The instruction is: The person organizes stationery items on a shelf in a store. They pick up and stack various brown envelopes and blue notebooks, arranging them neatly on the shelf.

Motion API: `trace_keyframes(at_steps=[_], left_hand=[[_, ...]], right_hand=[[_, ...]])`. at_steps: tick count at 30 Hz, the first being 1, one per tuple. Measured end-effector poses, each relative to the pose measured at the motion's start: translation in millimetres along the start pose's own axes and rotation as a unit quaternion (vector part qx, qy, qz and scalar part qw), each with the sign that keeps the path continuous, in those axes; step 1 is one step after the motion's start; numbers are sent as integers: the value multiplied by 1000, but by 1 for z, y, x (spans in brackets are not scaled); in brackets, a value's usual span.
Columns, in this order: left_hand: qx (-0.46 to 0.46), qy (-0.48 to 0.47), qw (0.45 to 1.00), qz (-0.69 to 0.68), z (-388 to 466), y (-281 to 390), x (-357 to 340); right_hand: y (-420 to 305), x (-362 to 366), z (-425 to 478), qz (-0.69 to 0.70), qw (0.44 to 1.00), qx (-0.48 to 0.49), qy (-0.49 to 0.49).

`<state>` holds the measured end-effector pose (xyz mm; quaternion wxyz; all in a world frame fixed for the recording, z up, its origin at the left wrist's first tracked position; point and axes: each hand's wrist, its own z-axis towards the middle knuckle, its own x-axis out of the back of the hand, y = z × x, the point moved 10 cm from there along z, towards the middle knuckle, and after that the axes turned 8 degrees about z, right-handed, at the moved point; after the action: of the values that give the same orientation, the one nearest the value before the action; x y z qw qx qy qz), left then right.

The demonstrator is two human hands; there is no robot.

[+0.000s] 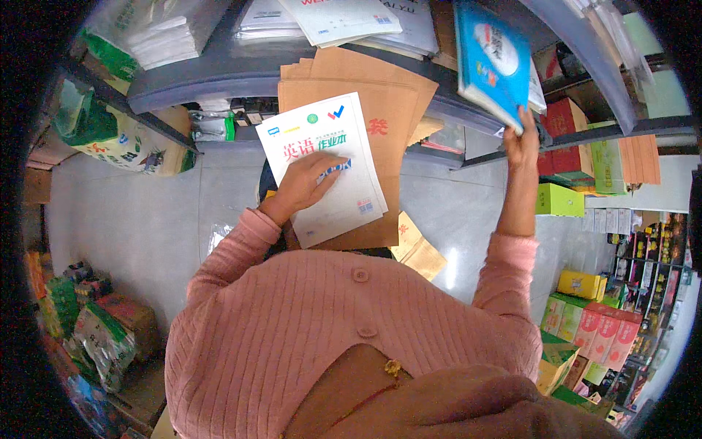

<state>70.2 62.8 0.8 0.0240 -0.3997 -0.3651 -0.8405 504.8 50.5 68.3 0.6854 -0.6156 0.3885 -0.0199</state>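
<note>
My left hand (308,178) rests palm down on a white exercise book (329,208) with printed lettering on its cover, thumb and fingers a little apart. Beneath that book lies a stack of brown kraft paper envelopes (351,90), across my lap and against the shelf edge. On the right, my right hand (520,140) grips the near corner of a blue-covered book (488,71), which is tilted at the shelf. The blue book appears slightly blurred, and some of my fingers are hidden beneath it.
White exercise books (345,22) lie on the dark metal shelf (219,71) ahead. Another brown envelope (419,247) is low beside my lap. A large printed sack (126,134) stands at left, stacked cartons (598,329) at right. Bagged goods (104,340) sit behind on the left.
</note>
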Motion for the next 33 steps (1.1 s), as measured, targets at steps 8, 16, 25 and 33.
trace_keyframes(at_steps=[8, 16, 25, 33], left_hand=[[-15, -21, 999, -22, 9, -8, -11], [-22, -22, 999, -27, 13, -10, -13], [-39, -18, 999, -22, 15, -12, -18], [-47, -7, 999, -24, 18, -6, -12]], right_hand=[[-29, 14, 136, -102, 995, -16, -4], [5, 6, 173, -155, 981, -84, -80], [7, 23, 175, -115, 989, -87, 15], [16, 30, 180, -91, 989, -117, 6]])
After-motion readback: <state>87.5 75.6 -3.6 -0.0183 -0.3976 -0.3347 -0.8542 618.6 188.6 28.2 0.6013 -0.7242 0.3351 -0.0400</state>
